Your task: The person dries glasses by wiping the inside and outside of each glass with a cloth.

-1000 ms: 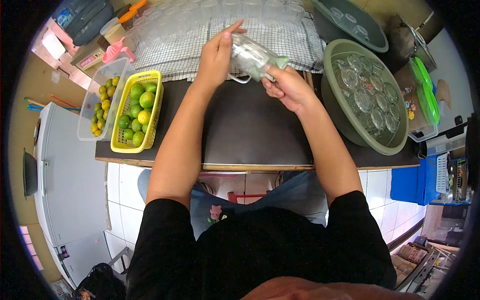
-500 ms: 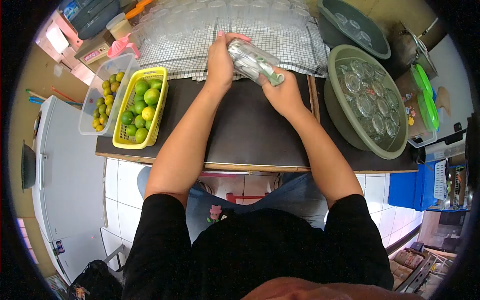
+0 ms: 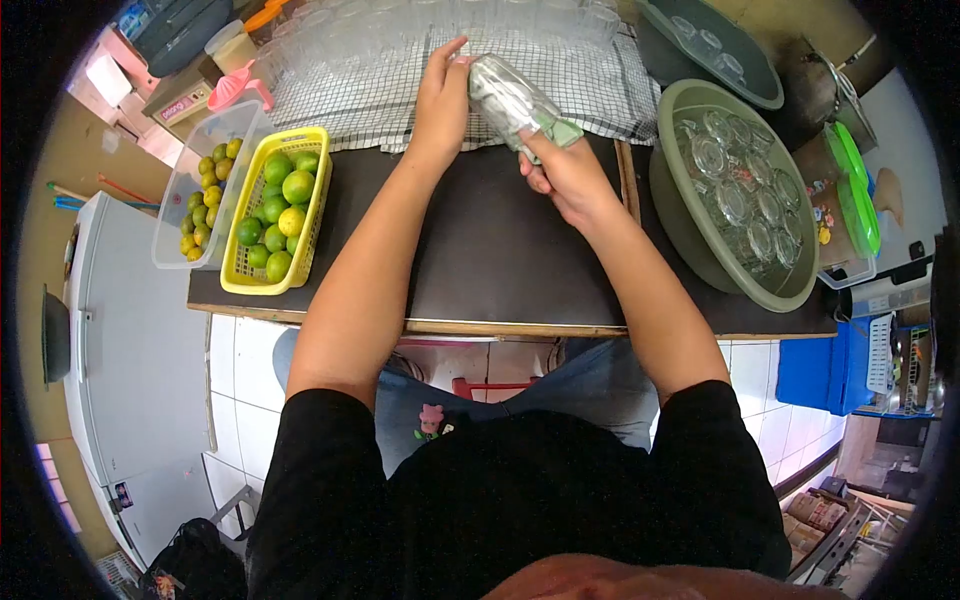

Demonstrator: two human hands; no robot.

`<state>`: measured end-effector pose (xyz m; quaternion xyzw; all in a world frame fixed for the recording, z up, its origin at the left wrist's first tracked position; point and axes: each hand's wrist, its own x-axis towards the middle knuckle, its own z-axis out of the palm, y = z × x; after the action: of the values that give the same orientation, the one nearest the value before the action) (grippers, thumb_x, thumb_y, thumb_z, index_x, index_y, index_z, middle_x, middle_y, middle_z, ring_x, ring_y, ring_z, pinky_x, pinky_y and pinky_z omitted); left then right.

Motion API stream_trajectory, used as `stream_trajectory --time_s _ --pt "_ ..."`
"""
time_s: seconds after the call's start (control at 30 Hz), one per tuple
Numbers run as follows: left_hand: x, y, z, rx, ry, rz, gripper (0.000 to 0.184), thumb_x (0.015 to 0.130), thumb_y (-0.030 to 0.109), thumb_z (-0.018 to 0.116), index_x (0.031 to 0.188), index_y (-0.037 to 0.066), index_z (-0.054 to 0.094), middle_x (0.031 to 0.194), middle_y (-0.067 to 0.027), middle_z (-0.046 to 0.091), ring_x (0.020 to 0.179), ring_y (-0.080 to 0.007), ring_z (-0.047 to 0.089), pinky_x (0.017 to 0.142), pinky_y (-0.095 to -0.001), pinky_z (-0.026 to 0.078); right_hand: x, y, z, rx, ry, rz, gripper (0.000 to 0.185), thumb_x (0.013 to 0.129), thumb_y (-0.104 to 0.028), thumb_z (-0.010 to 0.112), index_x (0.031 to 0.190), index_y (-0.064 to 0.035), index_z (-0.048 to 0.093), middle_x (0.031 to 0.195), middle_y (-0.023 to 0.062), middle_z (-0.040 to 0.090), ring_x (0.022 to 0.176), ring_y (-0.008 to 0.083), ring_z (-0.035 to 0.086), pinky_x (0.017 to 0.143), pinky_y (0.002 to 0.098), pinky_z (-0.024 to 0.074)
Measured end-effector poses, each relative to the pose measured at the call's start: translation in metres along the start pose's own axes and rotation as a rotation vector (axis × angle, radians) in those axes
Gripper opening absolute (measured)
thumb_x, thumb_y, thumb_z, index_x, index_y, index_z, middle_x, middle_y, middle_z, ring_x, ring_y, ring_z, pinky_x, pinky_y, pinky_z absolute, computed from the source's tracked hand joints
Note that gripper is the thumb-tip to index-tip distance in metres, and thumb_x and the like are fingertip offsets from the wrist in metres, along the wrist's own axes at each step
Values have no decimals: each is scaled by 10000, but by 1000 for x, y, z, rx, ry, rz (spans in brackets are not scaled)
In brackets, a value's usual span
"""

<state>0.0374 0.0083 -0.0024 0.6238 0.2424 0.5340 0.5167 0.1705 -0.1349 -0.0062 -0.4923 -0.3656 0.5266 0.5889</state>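
Note:
A clear drinking glass is held tilted above the counter, with a pale green and white cloth stuffed in its mouth. My right hand grips the cloth at the rim, its thumb pressed to it and the other fingers curled underneath. At the other end, my left hand rests against the glass's base side with its fingers stretched out. Part of the left fingers is hidden behind the glass.
Upturned glasses line a checked cloth at the back. Limes fill a yellow basket beside a clear tub of small citrus. At right, a green basin holds wet glasses, and a darker basin stands behind.
The glass has turned to a steeper angle. My left fingers have loosened from around it and straightened. My right hand has shifted slightly, its curled fingers now showing below the rim.

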Motion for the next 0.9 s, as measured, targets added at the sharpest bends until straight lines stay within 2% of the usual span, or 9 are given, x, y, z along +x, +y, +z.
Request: stream_trajectory --time_s 0.07,0.1,0.13,0.27,0.37,0.47,0.57,0.8,0.9 --pt "-3 -3 -4 -259 -25 -167 527 1140 401 381 1481 20 506 1268 -157 696 1139 -247 661 1020 -374 524 3 13 -3 -509 185 -275 234 1026 -191 681 1173 -11 710 756 75 688 569 122 591 551 282 467" --pt "-5 0 -4 -523 -49 -331 515 1133 400 420 1477 28 510 1232 -146 700 1118 -237 661 1000 -370 531 8 17 -1 -808 255 -728 263 997 -184 715 1151 29 737 829 153 749 697 202 710 665 361 549" --pt "-7 4 -3 -600 -45 -372 386 1074 332 606 1341 54 600 1145 -88 671 1065 -184 632 932 -344 524 6 19 -2 -809 260 -728 263 997 -184 715 1151 29 737 829 153 749 697 202 710 665 361 549" --pt "-18 3 17 -478 67 -222 380 957 216 788 1236 34 605 1099 -73 670 963 -138 632 818 -290 527 7 23 0 -972 159 -681 265 1002 -187 716 1135 41 734 826 144 753 711 199 716 666 359 544" --pt "-25 16 23 -513 134 -90 330 952 148 779 1183 40 571 1083 -85 684 950 -136 646 820 -297 542 -13 4 11 -341 24 -167 218 1067 -220 637 983 -25 688 689 -4 620 525 65 511 511 231 396" --pt "-24 19 23 -521 115 -22 318 960 110 758 1190 40 550 1080 -99 696 944 -143 664 824 -288 548 -15 -10 12 140 -90 48 293 1097 -241 569 887 -50 642 627 -22 553 455 59 414 486 232 363" --pt "-22 34 23 -546 54 -19 332 968 77 734 1217 36 518 1091 -131 710 943 -177 695 822 -304 573 -1 2 -16 652 -556 237 300 1130 -287 476 970 -54 576 612 -17 512 411 57 348 478 232 292" --pt "-6 34 -5 -634 169 -54 340 1002 140 693 1253 33 491 1124 -189 701 959 -257 722 859 -380 601 -13 -20 1 272 -351 91 226 1130 -320 514 1097 -98 539 623 -16 502 465 72 376 498 246 300" --pt "10 21 -25 -686 146 -189 523 1040 391 578 1327 -39 495 1208 -230 673 1163 -355 657 1081 -502 507 -14 -29 -9 127 -319 -37 207 1079 -277 568 1047 -75 600 665 -12 501 531 82 425 497 244 331"
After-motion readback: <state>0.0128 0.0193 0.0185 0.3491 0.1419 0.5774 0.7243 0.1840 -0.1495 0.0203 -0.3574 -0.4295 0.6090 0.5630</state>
